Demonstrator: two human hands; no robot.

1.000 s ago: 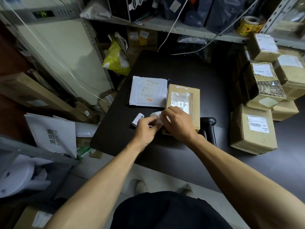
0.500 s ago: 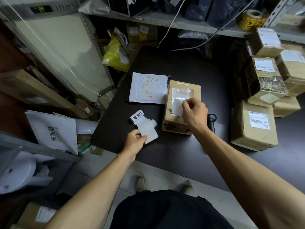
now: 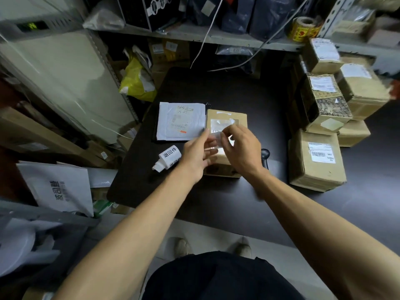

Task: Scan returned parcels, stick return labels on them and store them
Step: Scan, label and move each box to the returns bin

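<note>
A brown cardboard parcel (image 3: 225, 116) lies in the middle of the dark table (image 3: 216, 87), with a shipping label on its top. My right hand (image 3: 243, 148) hovers over the parcel and pinches a small white return label (image 3: 217, 135). My left hand (image 3: 198, 154) is beside it with fingers spread, its index fingertip at the sticker's left edge. The strip of return labels (image 3: 168, 158), printed with black characters, lies loose on the table left of my left hand. A black scanner (image 3: 265, 155) pokes out just right of my right wrist, mostly hidden.
A white mailer bag (image 3: 181, 121) lies flat against the parcel's left side. Several labelled cardboard boxes (image 3: 317, 160) are stacked at the right. Behind stand shelves with bags, cables and a yellow tape roll (image 3: 303, 29). Left of the table lie cartons and a white bag (image 3: 58, 187).
My left hand has let go of the label strip, which now lies on the table, and has moved right to the parcel. My right hand has shifted slightly, still over the parcel's top.
</note>
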